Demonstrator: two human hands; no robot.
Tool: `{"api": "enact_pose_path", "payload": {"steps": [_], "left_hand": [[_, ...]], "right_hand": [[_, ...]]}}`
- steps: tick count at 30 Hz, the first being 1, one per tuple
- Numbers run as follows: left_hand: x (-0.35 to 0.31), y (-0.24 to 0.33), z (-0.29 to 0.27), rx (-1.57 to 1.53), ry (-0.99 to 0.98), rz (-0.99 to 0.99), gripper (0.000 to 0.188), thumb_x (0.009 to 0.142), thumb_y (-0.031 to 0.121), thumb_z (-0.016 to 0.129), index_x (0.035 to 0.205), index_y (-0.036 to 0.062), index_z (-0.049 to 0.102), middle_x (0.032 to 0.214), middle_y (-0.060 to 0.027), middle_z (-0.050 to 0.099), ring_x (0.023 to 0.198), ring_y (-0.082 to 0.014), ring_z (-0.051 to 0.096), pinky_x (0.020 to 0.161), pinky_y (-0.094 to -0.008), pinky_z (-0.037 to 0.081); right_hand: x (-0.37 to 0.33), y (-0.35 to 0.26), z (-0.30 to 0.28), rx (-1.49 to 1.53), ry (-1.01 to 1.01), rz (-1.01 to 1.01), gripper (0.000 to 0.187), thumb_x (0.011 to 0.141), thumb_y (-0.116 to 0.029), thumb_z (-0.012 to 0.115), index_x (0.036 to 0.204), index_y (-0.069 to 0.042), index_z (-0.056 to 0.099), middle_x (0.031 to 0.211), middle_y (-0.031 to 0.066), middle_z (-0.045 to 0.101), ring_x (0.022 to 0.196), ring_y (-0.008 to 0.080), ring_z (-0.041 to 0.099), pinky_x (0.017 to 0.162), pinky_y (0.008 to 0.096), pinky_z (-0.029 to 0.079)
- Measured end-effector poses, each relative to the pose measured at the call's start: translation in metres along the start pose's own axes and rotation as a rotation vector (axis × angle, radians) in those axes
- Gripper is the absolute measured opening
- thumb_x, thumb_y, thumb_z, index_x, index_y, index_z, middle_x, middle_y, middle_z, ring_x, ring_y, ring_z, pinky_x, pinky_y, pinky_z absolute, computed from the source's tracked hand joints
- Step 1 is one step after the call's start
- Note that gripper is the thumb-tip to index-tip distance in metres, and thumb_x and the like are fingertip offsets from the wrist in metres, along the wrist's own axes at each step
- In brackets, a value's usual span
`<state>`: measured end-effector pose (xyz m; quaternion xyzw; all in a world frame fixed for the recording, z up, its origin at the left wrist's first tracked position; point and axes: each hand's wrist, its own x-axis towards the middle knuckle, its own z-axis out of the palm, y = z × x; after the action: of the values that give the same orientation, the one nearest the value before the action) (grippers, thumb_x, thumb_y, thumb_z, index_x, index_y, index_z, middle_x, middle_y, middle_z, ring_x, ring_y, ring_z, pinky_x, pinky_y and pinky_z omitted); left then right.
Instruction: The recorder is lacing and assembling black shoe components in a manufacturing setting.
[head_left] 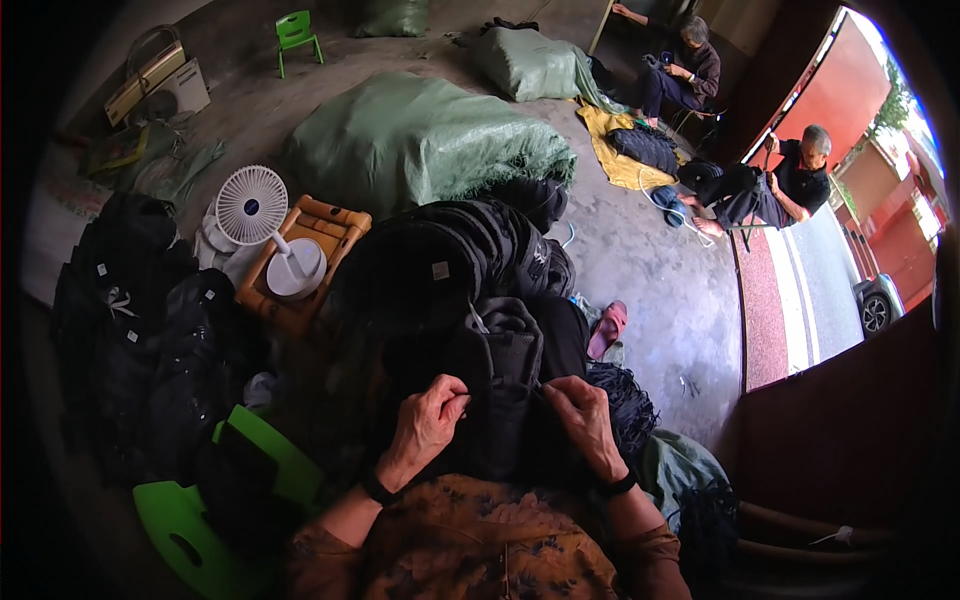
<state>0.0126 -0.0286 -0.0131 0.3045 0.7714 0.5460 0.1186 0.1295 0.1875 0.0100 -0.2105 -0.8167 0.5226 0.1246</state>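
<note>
A black fabric bag point(500, 390), probably a backpack, rests on my lap with its mesh-like upper part facing up. At its left edge my left hand point(430, 415) is closed in a pinch; a thin dark piece of the bag seems to be between the fingertips. On the opposite edge my right hand point(585, 415) pinches another thin dark piece, perhaps a strap or cord. The exact parts gripped are too dark to make out. Just beyond my lap lies a row of stacked black bags point(430, 255), one with a pale tag.
More black bags point(130, 330) pile up at left, by a green plastic chair point(190, 530). A white fan point(252, 207) stands on a bamboo stool point(325, 235). Large green sacks point(420, 140) lie ahead. Black cords point(620, 405) and a pink slipper point(607, 330) are at right; two people sit farther off.
</note>
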Motion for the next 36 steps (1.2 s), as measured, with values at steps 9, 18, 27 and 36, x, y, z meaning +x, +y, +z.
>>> {"api": "enact_pose_path", "payload": {"steps": [9, 18, 27, 36], "left_hand": [[0.011, 0.007, -0.002, -0.040, 0.056, 0.030, 0.008, 0.092, 0.006, 0.059, 0.098, 0.0008, 0.058, 0.074, -0.0086, 0.066, 0.063, -0.0155, 0.065, 0.058, -0.0277, 0.051], [0.001, 0.001, 0.009, -0.065, 0.065, 0.012, 0.009, 0.092, 0.005, 0.061, 0.100, 0.0019, 0.059, 0.074, -0.0091, 0.067, 0.064, -0.0160, 0.066, 0.058, -0.0274, 0.051], [0.000, 0.002, 0.008, -0.077, 0.077, 0.005, 0.008, 0.091, 0.003, 0.061, 0.099, 0.0010, 0.059, 0.077, -0.0097, 0.068, 0.069, -0.0177, 0.069, 0.062, -0.0279, 0.052], [0.013, 0.000, -0.006, -0.155, 0.172, -0.047, 0.008, 0.091, 0.005, 0.061, 0.098, 0.0013, 0.060, 0.077, -0.0094, 0.068, 0.066, -0.0166, 0.068, 0.058, -0.0287, 0.052]], "right_hand": [[0.009, 0.014, 0.005, 0.033, -0.006, -0.045, 0.017, 0.092, -0.014, 0.064, 0.095, 0.003, 0.066, 0.073, 0.0065, 0.066, 0.069, 0.0104, 0.060, 0.066, 0.0275, 0.048], [0.012, -0.014, -0.001, -0.016, -0.086, 0.016, 0.023, 0.091, -0.020, 0.063, 0.090, 0.003, 0.067, 0.073, 0.0050, 0.064, 0.070, 0.0105, 0.058, 0.067, 0.0273, 0.047], [0.017, -0.012, 0.003, -0.116, -0.087, 0.008, 0.018, 0.088, -0.017, 0.064, 0.084, 0.000, 0.065, 0.073, 0.0069, 0.064, 0.064, 0.0168, 0.059, 0.057, 0.0314, 0.045], [0.028, -0.017, 0.005, -0.006, -0.154, 0.024, 0.018, 0.090, -0.022, 0.067, 0.086, -0.004, 0.065, 0.067, 0.0016, 0.061, 0.057, 0.0096, 0.053, 0.053, 0.0275, 0.043]]}}
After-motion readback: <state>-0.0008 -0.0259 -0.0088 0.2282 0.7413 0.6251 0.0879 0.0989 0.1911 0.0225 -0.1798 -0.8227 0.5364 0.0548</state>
